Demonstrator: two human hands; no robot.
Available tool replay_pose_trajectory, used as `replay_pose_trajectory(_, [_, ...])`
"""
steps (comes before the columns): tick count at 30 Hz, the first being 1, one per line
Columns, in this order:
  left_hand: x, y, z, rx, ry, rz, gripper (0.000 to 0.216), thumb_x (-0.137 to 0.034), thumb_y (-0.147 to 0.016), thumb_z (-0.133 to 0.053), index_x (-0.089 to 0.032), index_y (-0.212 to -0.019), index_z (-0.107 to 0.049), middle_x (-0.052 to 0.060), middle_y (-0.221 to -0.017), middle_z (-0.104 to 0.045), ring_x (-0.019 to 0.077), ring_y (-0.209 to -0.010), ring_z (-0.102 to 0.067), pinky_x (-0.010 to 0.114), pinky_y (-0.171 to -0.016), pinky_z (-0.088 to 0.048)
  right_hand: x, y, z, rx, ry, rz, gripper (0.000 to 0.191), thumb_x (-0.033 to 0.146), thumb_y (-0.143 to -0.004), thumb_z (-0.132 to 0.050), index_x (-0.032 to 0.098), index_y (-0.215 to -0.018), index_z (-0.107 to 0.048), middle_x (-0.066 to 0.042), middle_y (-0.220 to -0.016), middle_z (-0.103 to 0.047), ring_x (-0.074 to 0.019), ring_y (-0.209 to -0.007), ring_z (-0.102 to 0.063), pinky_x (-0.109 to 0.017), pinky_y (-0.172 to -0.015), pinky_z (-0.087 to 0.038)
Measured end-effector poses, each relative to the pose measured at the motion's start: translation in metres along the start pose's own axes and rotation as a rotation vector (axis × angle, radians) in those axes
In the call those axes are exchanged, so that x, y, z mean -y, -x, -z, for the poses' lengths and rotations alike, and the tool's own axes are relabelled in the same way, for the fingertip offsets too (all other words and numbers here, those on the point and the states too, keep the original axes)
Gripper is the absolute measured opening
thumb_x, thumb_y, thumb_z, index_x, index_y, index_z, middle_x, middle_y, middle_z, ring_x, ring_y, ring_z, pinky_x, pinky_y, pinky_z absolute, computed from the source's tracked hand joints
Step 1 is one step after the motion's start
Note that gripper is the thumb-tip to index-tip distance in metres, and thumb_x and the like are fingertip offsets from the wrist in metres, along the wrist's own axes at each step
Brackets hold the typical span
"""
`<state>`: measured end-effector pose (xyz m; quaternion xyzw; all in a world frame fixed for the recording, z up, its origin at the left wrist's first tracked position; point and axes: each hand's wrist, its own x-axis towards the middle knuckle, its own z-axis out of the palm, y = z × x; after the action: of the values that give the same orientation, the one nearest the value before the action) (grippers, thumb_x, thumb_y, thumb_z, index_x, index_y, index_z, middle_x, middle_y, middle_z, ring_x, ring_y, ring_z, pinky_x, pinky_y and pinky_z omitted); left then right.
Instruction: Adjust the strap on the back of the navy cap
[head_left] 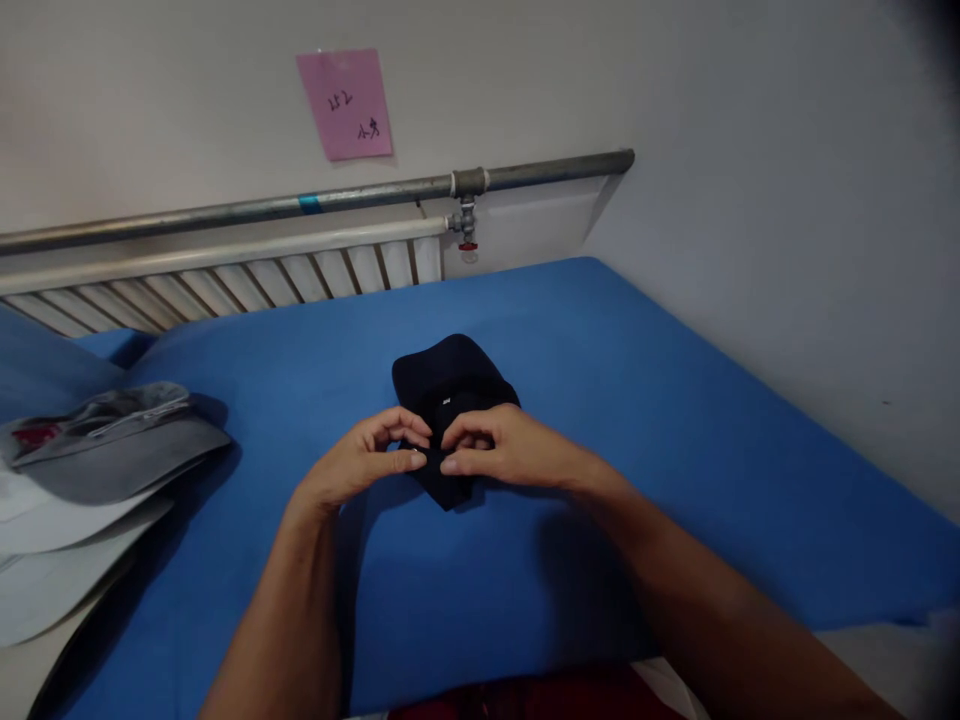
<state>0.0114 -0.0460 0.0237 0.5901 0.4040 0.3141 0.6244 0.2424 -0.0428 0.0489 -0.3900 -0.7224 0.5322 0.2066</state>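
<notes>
A black cap (450, 378) lies on the blue sheet (615, 400) in the middle of the bed, with a small white tag showing on it. My left hand (364, 462) pinches the cap's near edge between thumb and fingers. My right hand (499, 448) grips the same near edge from the right, its fingertips almost touching those of the left. The near part of the cap is hidden under both hands.
A stack of grey and white caps (97, 470) lies at the left edge of the bed. A radiator (225, 285) and a metal pipe (337, 200) run along the back wall, under a pink paper note (346, 104). A white wall borders the bed's right side.
</notes>
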Motion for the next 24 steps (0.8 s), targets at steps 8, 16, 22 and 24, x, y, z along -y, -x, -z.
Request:
replay_pose_trajectory(8, [-0.004, 0.001, -0.004, 0.069, -0.130, 0.027, 0.030, -0.023, -0.069, -0.079, -0.024, -0.097, -0.071, -0.002, -0.093, -0.067, 0.0128, -0.088, -0.059, 0.025, -0.080, -0.045, -0.008, -0.001, 0.001, 0.073, 0.033, 0.037, 0.025, 0.040, -0.079, -0.070, 0.017, -0.090, -0.073, 0.001, -0.070, -0.063, -0.0088, -0.060, -0.051, -0.021, -0.053, -0.037])
replay_pose_trajectory(16, [-0.005, 0.000, -0.007, 0.080, -0.196, 0.020, 0.015, -0.026, -0.074, -0.074, -0.023, -0.089, -0.074, -0.002, -0.084, -0.069, 0.0121, -0.079, -0.058, 0.025, -0.077, -0.044, -0.008, -0.004, -0.005, 0.012, 0.016, 0.054, 0.020, 0.035, -0.082, -0.067, 0.015, -0.079, -0.069, 0.002, -0.063, -0.056, -0.0079, -0.057, -0.045, -0.022, -0.052, -0.034])
replay_pose_trajectory(22, [-0.006, 0.003, -0.002, 0.077, -0.284, -0.029, 0.024, -0.027, -0.075, -0.072, -0.024, -0.099, -0.071, 0.000, -0.093, -0.067, 0.0165, -0.091, -0.057, 0.030, -0.085, -0.043, -0.011, -0.007, -0.007, -0.052, -0.030, 0.068, 0.020, 0.032, -0.082, -0.065, 0.015, -0.072, -0.064, 0.003, -0.062, -0.052, -0.0081, -0.057, -0.043, -0.023, -0.054, -0.034])
replay_pose_trajectory(24, [-0.007, 0.005, 0.000, 0.047, -0.359, -0.079, 0.029, -0.025, -0.074, -0.071, -0.023, -0.103, -0.070, 0.001, -0.100, -0.066, 0.0186, -0.098, -0.056, 0.032, -0.090, -0.041, -0.014, -0.008, -0.004, -0.066, -0.076, 0.055, 0.020, 0.032, -0.081, -0.064, 0.016, -0.070, -0.063, 0.003, -0.063, -0.053, -0.0081, -0.058, -0.044, -0.023, -0.056, -0.035])
